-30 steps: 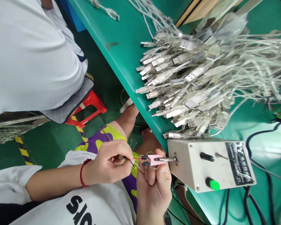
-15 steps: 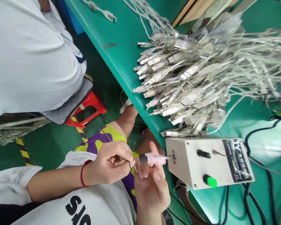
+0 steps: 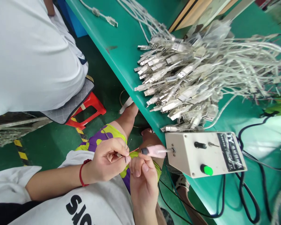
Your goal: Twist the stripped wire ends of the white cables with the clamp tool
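My left hand [image 3: 111, 157], with a red cord at the wrist, pinches several thin wires [image 3: 134, 151]; an orange one points right and darker ones stick out by the fingertips. My right hand [image 3: 144, 172] has its fingers curled in, just right of those wires. Whether anything lies in its fingers is hidden. Right above them is the pink sleeve [image 3: 155, 151] with a black tip, set on a metal shaft that comes out of a white machine box [image 3: 189, 156]. On the box are a green knob [image 3: 208, 170], a black knob and a toggle switch.
A large heap of clear USB cables [image 3: 178, 78] covers the green table [image 3: 121, 62] beyond the box. Black cords [image 3: 253, 200] run behind it. At left sits a co-worker [image 3: 32, 56] in white on a red stool [image 3: 91, 107].
My right hand has shifted left and down a little, and its spread fingers have curled in. An orange wire now shows between the hands. The view has shifted slightly.
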Motion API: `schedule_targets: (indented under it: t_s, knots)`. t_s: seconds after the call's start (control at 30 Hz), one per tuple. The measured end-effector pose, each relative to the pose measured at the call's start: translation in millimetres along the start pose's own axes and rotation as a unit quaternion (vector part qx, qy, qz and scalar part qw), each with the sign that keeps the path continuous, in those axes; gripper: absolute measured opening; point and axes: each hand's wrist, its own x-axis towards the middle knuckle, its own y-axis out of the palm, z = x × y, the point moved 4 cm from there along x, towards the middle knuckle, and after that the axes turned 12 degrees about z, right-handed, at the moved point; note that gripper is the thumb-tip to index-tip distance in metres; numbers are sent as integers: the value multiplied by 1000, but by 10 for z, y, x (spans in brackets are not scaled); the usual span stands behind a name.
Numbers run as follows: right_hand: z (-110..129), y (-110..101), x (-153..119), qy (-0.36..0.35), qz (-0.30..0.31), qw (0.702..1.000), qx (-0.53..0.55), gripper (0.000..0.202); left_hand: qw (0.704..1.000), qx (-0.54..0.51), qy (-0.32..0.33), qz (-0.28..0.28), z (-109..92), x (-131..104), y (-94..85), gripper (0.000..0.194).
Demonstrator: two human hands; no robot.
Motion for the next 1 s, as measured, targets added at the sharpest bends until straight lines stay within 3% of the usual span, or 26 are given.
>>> schedule_targets:
  t_s: [0.33,0.67,0.83,1.0]
  knots:
    - [-107,130,-83,21,-23,999,-13,30,995,48,42,82,-95,-93,36,24]
    - [-96,110,-47,23,-45,999,-20,31,997,15,31,75,-40,-54,43,25]
    - [104,191,75,17,-42,999,15,31,998,-23,10,62,-3,-44,24,23]
    - [337,162,166,9,-64,997,34,49,997,-69,-16,38,18,6,-8,17]
